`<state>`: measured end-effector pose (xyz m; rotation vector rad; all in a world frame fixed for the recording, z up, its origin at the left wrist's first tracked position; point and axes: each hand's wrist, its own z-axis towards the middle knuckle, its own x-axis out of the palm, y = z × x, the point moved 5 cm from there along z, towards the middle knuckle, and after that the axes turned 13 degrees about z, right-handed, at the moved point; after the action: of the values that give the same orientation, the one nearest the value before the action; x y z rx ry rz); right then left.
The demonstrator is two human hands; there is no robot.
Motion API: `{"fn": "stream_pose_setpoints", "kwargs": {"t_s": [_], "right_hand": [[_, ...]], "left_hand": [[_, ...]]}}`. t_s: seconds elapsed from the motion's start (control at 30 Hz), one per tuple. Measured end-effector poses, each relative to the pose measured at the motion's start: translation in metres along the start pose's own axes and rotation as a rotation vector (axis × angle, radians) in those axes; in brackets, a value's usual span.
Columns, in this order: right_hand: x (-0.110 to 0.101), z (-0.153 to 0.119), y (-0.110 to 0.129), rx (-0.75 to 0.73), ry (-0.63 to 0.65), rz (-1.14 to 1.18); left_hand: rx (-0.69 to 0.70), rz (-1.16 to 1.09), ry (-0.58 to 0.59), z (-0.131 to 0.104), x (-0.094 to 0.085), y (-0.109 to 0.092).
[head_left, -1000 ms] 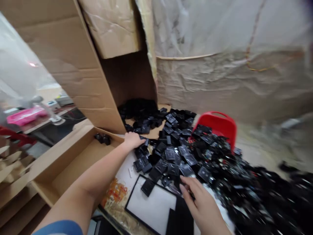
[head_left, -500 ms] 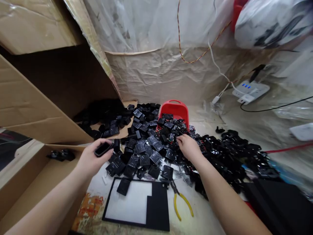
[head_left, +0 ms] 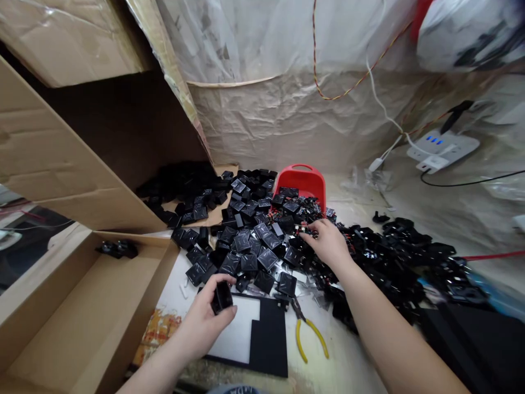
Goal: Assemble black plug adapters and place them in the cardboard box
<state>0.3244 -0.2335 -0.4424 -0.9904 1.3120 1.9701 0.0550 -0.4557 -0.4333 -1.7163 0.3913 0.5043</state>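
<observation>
My left hand (head_left: 205, 323) grips a small black plastic shell (head_left: 223, 296) above a flat black-framed white tray (head_left: 250, 334) near the table's front. My right hand (head_left: 328, 244) reaches into a big heap of black square parts (head_left: 254, 241), its fingertips pinched on a small piece with red and dark bits at the heap's middle. What exactly that piece is I cannot make out.
A red scoop (head_left: 302, 180) lies at the back of the heap. Yellow-handled pliers (head_left: 307, 331) rest right of the tray. An open cardboard box (head_left: 82, 306) stands at left with two black parts (head_left: 118, 249) inside. A white power strip (head_left: 441, 148) sits at far right.
My left hand has come back from the heap's left edge toward me, carrying the black shell over the tray. My right hand has stayed in the heap.
</observation>
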Motion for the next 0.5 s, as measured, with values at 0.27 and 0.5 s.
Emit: {"fn": "stream_pose_setpoints", "kwargs": {"t_s": [0.27, 0.5], "right_hand": [[0.0, -0.04, 0.026, 0.026, -0.065, 0.522], [0.018, -0.066, 0.054, 0.02, -0.057, 0.634]], "left_hand": [[0.028, 0.001, 0.009, 0.014, 0.019, -0.016], [0.123, 0.121, -0.055, 0.038, 0.034, -0.033]]}}
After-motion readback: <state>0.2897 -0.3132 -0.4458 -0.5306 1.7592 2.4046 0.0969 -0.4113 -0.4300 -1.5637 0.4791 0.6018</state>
